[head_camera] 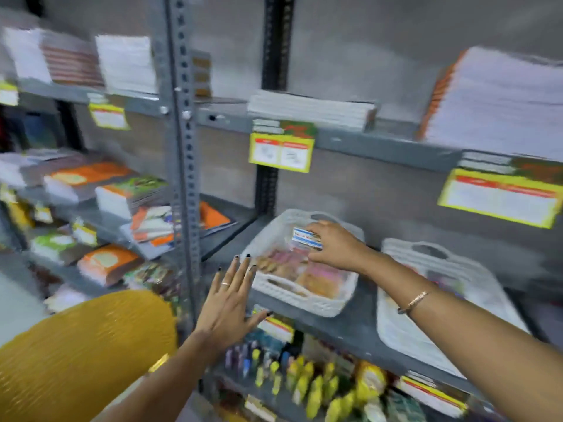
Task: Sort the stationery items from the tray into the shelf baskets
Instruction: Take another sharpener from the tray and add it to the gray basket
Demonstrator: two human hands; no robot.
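A white woven basket (307, 304) sits on the grey middle shelf and holds several pink and orange packets. My right hand (335, 245) reaches over the basket and grips a small white box (304, 237) with a blue and red label, held just above the packets. My left hand (227, 303) is spread flat with straight fingers in front of the basket's left end, fingertips close to its rim. To the right lies a second white basket (405, 327), partly hidden by my right forearm. The frame is blurred by motion.
A perforated grey upright (182, 178) stands left of the basket. Stacks of notebooks fill the upper shelf (380, 144) and the left-hand shelves. Small bottles and yellow items (307, 385) crowd the shelf below. Yellow price labels hang from the shelf edges.
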